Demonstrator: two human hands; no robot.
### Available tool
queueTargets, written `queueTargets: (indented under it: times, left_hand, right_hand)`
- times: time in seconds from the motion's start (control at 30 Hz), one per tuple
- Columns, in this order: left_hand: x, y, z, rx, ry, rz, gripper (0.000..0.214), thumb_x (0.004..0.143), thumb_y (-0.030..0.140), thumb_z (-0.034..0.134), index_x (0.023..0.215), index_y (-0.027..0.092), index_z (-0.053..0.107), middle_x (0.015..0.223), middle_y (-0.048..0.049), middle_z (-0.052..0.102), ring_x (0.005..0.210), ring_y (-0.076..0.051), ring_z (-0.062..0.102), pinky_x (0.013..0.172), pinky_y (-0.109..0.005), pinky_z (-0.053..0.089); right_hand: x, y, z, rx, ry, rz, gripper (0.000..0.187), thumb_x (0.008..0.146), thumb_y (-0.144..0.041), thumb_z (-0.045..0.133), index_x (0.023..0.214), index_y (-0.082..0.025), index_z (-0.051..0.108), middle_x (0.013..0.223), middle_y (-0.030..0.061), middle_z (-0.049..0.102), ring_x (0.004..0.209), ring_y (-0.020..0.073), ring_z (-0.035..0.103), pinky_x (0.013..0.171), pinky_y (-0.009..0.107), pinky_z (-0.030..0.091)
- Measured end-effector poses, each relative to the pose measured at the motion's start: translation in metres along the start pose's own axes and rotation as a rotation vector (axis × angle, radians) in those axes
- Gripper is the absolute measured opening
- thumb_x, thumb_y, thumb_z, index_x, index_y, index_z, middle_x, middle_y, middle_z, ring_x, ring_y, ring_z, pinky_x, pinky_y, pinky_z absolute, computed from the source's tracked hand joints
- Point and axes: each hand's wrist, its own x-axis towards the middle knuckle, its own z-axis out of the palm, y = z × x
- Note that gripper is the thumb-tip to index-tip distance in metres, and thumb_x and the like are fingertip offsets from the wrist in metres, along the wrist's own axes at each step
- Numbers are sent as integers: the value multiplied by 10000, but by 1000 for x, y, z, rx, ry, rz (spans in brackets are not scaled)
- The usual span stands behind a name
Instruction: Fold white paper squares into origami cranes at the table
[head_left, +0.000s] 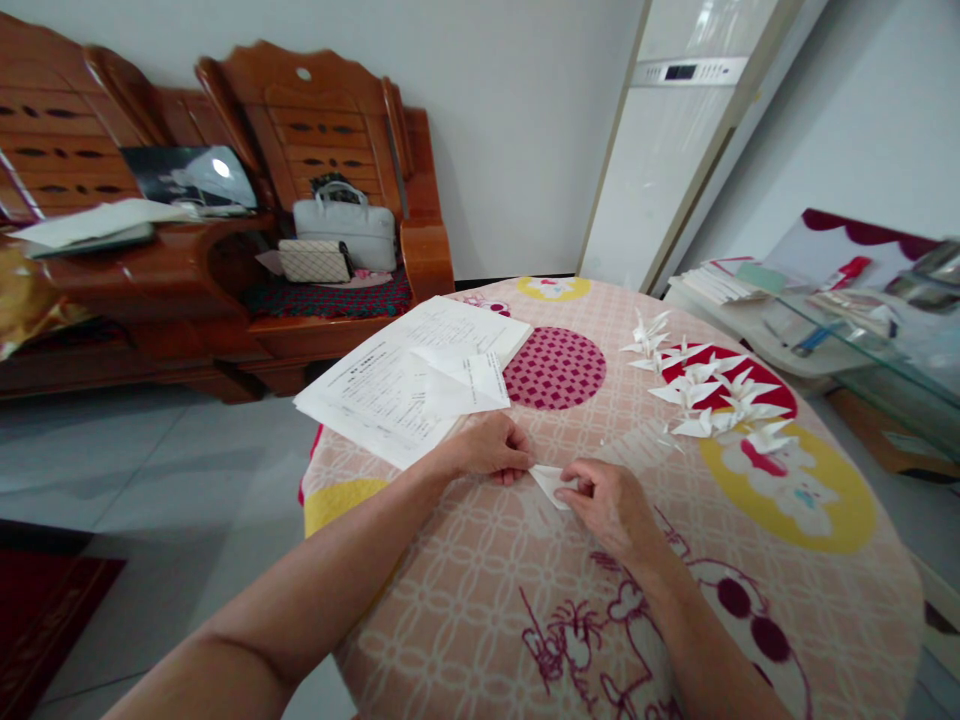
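A small folded piece of white paper [551, 483] lies on the patterned cloth of a round table [480, 600]. My left hand [491, 447] pinches its left edge with fingers pressed together. My right hand [611, 503] grips its right side, fingers curled over it. Both hands rest on the cloth near the table's middle.
A stack of printed sheets [405, 385] lies beyond my left hand. Several folded white paper cranes [712, 395] sit at the right. A wooden bench [225, 200] with a grey handbag [346, 228] stands behind; a white standing unit [667, 140] and a cluttered glass shelf [847, 320] are at right.
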Motion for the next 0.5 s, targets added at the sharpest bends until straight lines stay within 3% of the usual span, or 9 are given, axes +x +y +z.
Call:
queueTargets:
  times: [0.3,0.5]
  left_hand:
    - [0,0,7,103,85,8,129,715,210,548,609,154,597,525,28,602,450,-89,549,430,-170,395]
    - [-4,7,8,452,221,51,152,713,235,547,609,166,635,471,29,560,458,-105,531,471,-195,362]
  right_hand:
    - [0,3,0,47,-4,3,118,758,-225,649,837,-175,720,616,4,618,560,144,533,562,245,366]
    - [-1,10,2,110,1,-8,143,741,-204,665,854,-159,741,648,16,635,596,150,559,588,252,397]
